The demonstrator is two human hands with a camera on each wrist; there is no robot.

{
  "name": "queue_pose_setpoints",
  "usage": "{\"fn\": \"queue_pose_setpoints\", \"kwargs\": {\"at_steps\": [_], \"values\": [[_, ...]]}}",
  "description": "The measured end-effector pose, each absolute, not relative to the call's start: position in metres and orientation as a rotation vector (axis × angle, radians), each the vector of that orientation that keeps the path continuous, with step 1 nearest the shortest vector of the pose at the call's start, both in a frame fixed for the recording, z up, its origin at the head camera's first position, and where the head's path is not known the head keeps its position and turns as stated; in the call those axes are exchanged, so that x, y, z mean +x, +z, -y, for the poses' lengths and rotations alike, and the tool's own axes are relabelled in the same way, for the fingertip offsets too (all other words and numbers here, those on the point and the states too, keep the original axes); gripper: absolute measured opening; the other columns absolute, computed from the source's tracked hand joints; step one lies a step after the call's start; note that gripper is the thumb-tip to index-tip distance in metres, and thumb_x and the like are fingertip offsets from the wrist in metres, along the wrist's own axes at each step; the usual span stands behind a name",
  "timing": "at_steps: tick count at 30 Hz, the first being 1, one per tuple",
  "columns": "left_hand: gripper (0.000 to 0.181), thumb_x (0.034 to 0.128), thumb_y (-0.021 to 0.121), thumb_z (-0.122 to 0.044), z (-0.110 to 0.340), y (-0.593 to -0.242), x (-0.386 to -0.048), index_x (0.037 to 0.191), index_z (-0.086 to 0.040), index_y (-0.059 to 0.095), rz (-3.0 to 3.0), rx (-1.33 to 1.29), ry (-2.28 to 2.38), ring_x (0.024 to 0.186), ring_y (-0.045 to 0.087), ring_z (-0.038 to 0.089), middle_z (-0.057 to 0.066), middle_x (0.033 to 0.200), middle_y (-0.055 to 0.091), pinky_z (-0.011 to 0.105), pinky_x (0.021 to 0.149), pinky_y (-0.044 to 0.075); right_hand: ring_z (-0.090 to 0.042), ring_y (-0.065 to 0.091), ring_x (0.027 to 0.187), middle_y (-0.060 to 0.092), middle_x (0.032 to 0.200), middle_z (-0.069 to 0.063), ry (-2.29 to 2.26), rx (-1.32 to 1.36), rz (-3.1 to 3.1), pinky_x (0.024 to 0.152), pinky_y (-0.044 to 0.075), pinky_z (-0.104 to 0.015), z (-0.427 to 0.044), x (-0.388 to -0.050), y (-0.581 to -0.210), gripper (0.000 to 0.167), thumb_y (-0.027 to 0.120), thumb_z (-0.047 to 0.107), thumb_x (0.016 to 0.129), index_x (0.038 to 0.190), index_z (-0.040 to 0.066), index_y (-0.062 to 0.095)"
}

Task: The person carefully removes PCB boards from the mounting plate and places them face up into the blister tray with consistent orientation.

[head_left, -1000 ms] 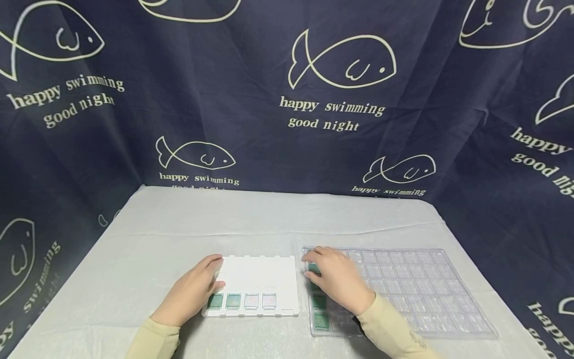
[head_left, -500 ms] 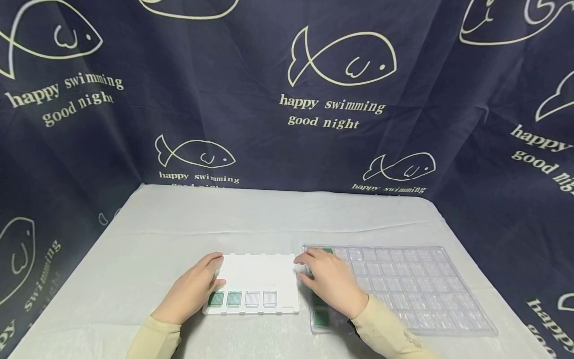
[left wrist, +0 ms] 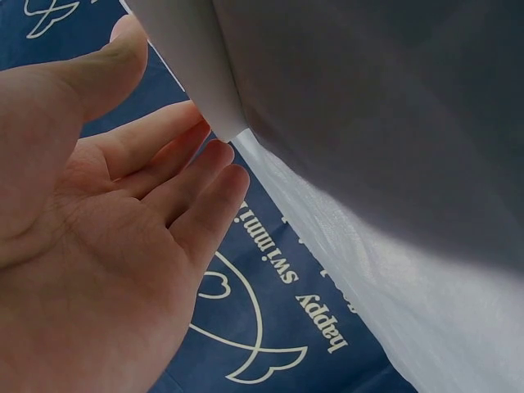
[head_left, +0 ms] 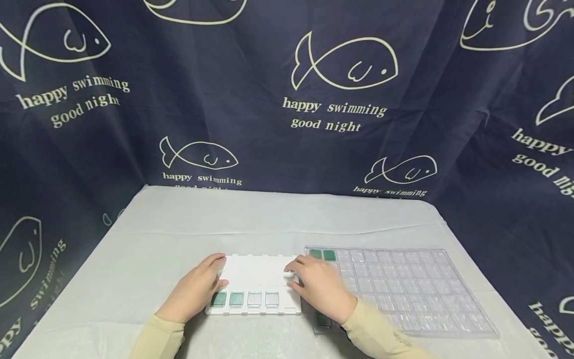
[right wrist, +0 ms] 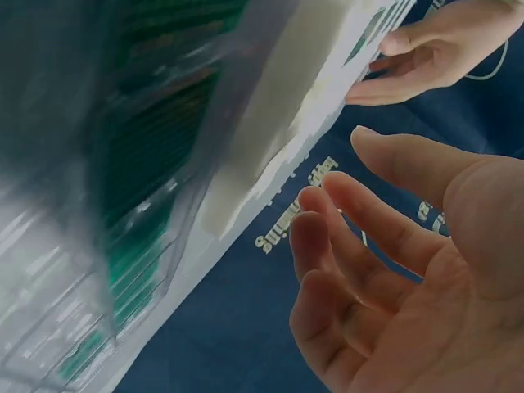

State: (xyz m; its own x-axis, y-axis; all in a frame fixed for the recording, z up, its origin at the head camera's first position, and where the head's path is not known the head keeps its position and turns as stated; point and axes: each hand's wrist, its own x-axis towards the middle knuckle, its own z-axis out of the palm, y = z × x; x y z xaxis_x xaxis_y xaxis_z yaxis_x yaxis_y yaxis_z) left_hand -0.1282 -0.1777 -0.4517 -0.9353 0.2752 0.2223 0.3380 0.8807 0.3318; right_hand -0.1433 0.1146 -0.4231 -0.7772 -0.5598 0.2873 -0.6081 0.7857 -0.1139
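A flat white tray [head_left: 255, 269] lies on the cloth, with several small grid-patterned squares [head_left: 236, 299], green to pale, along its near side. My left hand [head_left: 190, 289] rests its thumb and fingers on the tray's left edge. In the left wrist view its fingers [left wrist: 214, 209] are extended against the white edge. My right hand [head_left: 322, 286] hovers over the tray's right edge. Thumb and loosely bent fingers stand apart in the right wrist view, with nothing visible between them. The right hand partly hides the clear compartment tray [head_left: 417, 294] beside it.
Green squares [head_left: 329, 255] sit in the clear tray's far left compartments, another [head_left: 324, 320] near its front. White cloth covers the table [head_left: 251, 214]. A dark blue fish-print curtain [head_left: 264, 99] rises behind and at both sides.
My right hand has moved left from the clear tray to the white tray's right edge, uncovering green squares in the far left compartments. My left hand has stayed at the white tray.
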Motion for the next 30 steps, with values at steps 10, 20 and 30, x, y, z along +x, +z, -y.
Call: {"fn": "queue_pose_setpoints", "kwargs": {"at_steps": [10,20,30], "values": [[0.055,0.0875,0.078,-0.020,0.176,-0.454,-0.128,0.132,0.008,0.061,2.880,-0.467,-0.541,0.126,0.064,0.035,0.018,0.141,0.060,0.048,0.107,0.055,-0.009,0.066,0.083,0.073,0.097,0.007,0.265,1.032,2.744,0.069,0.058,-0.024,-0.093,-0.133,-0.424,0.020,0.082,0.028,0.086,0.102,0.018,0.075],[0.054,0.0874,0.079,-0.018,0.176,-0.451,-0.129,0.132,0.007,0.061,2.859,-0.489,-0.527,0.125,0.064,0.035,0.018,0.140,0.061,0.047,0.105,0.057,-0.006,0.064,0.081,0.072,0.094,0.010,0.185,1.098,2.737,0.065,0.052,-0.016,-0.084,-0.126,-0.427,0.023,0.086,0.031,0.082,0.099,0.020,0.076],[0.054,0.0883,0.078,-0.019,0.176,-0.451,-0.128,0.133,0.007,0.061,2.890,-0.476,-0.532,0.127,0.063,0.035,0.017,0.142,0.060,0.048,0.107,0.055,-0.005,0.062,0.077,0.072,0.088,0.011,0.092,1.093,2.753,0.063,0.049,-0.016,-0.080,-0.124,-0.428,0.024,0.087,0.035,0.079,0.095,0.021,0.077]]}}
